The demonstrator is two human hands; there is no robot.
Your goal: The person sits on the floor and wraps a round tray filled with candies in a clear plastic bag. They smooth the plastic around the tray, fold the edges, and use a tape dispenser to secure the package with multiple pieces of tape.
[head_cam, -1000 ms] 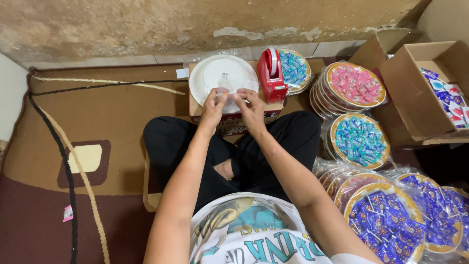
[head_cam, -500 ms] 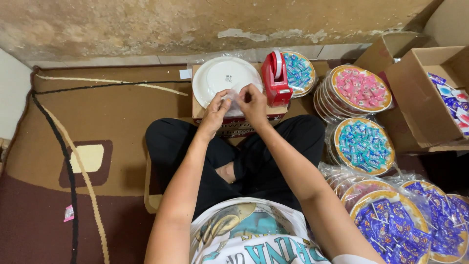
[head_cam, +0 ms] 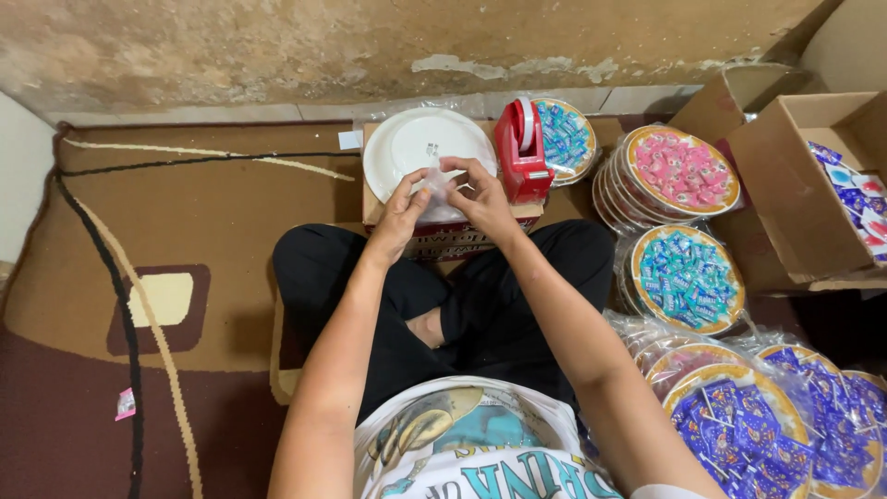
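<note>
Both hands, left hand (head_cam: 404, 205) and right hand (head_cam: 480, 191), pinch a crinkly clear plastic wrap (head_cam: 438, 192) in a narrow grip over our round white plate (head_cam: 427, 146), beside the glossy red tape dispenser (head_cam: 522, 155). Since half a second ago, the hands have barely shifted.

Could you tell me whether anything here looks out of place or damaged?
Two things stand out. A small pink-and-white wrapper lies alone on the carpet, far from the filled plates. The wall behind is stained, with paint flaking. Both hands hold a clear bag.
</note>
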